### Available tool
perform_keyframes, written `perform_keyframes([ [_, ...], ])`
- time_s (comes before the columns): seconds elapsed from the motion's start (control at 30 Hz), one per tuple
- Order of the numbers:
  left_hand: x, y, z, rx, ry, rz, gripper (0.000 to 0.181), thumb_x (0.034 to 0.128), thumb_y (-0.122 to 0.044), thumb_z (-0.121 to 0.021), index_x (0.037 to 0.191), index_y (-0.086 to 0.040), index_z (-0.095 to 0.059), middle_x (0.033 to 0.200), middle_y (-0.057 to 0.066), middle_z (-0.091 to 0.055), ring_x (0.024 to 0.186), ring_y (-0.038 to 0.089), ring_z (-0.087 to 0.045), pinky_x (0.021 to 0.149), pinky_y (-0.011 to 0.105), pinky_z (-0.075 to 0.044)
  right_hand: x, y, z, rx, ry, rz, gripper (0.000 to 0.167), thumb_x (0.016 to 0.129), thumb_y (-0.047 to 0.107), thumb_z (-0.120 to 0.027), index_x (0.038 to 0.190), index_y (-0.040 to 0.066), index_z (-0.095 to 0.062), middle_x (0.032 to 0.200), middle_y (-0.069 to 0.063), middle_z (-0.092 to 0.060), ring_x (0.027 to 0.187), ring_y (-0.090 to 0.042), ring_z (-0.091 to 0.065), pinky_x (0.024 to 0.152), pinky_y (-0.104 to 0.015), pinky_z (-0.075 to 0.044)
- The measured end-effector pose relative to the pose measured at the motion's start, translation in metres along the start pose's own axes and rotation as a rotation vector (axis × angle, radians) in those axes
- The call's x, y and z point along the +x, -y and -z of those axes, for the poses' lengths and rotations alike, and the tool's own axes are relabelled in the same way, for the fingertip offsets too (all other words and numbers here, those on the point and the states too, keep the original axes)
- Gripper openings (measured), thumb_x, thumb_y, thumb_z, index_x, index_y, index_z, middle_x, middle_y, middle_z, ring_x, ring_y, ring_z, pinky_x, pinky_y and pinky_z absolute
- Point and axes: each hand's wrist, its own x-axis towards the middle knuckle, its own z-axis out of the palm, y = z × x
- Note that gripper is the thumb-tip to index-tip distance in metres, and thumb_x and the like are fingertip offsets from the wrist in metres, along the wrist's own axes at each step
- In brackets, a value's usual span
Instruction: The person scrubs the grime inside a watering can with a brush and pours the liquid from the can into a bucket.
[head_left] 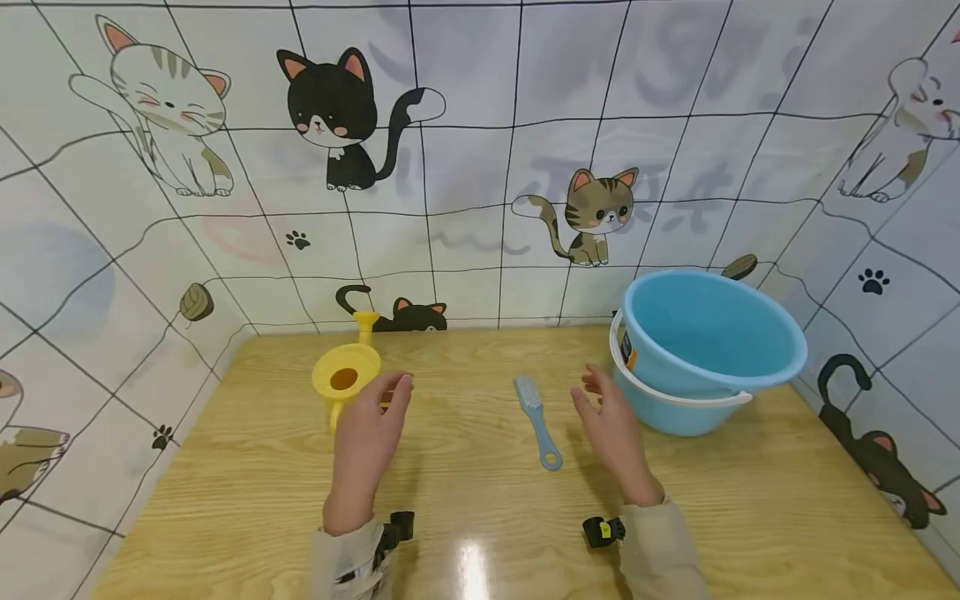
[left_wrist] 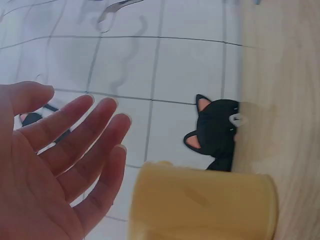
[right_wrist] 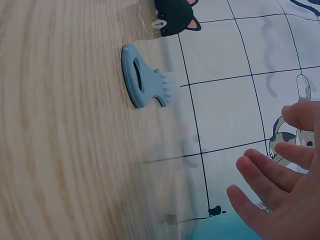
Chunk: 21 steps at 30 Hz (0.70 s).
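In the head view my left hand hovers beside a yellow watering can, partly covering it; the left wrist view shows the fingers loosely spread and apart from the can's side. My right hand is held over the table with relaxed fingers, holding nothing. Between the hands lies a blue brush, its white bristles toward the back and its looped handle toward me. To the right of my right hand stands a light blue bucket with a white handle, and a light blue basin sits tilted in its top.
The wooden table meets a white cloth backdrop printed with cats and grid lines, which also covers both sides. A black strap camera sits on the right wrist, and another on the left.
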Motion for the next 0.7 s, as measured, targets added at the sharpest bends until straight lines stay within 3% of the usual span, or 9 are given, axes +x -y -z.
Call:
perform_keyframes([
  [0.17, -0.002, -0.001, 0.020, 0.006, -0.038, -0.021, 0.042, 0.0882, -0.053, -0.039, 0.102, -0.021, -0.063, 0.090, -0.007, -0.064, 0.082, 0.011, -0.058, 0.064, 0.032, -0.046, 0.000, -0.005, -0.002, -0.011, 0.013, 0.023, 0.059, 0.090, 0.048, -0.042, 0.135, 0.011, -0.033, 0.117, -0.010, -0.051, 0.104, -0.024, -0.050, 0.086, -0.043, -0.041],
  [0.33, -0.002, 0.008, 0.038, 0.024, -0.068, 0.068, 0.047, 0.0868, -0.058, -0.036, 0.074, -0.018, -0.058, 0.063, 0.002, -0.054, 0.055, 0.018, -0.046, 0.048, 0.028, -0.035, 0.002, -0.006, -0.003, -0.023, 0.036, 0.000, 0.059, 0.089, 0.049, -0.042, 0.135, 0.013, -0.034, 0.110, -0.006, -0.053, 0.099, -0.022, -0.053, 0.081, -0.040, -0.044],
  [0.47, -0.004, 0.019, 0.053, 0.053, -0.064, 0.145, 0.053, 0.0849, -0.061, -0.035, 0.070, -0.014, -0.054, 0.065, 0.006, -0.054, 0.052, 0.022, -0.040, 0.045, 0.030, -0.031, 0.002, -0.007, -0.004, -0.069, 0.086, -0.032, 0.060, 0.088, 0.052, -0.041, 0.135, 0.015, -0.034, 0.108, -0.005, -0.055, 0.096, -0.022, -0.055, 0.076, -0.039, -0.045],
  [0.57, -0.007, 0.027, 0.063, 0.069, -0.027, 0.196, 0.054, 0.0862, -0.060, -0.034, 0.073, -0.011, -0.052, 0.072, 0.007, -0.057, 0.056, 0.023, -0.042, 0.048, 0.031, -0.032, 0.001, -0.008, -0.005, -0.106, 0.124, -0.044, 0.058, 0.089, 0.051, -0.041, 0.134, 0.015, -0.036, 0.104, -0.004, -0.057, 0.087, -0.020, -0.058, 0.066, -0.034, -0.046],
  [0.7, -0.009, 0.037, 0.069, 0.092, 0.107, 0.268, 0.048, 0.0904, -0.051, -0.034, 0.082, -0.006, -0.049, 0.082, 0.009, -0.055, 0.066, 0.023, -0.047, 0.052, 0.030, -0.033, 0.000, -0.007, -0.008, -0.086, 0.169, -0.062, 0.038, 0.093, 0.038, -0.043, 0.116, 0.009, -0.054, 0.081, -0.006, -0.061, 0.064, -0.019, -0.057, 0.054, -0.030, -0.042],
])
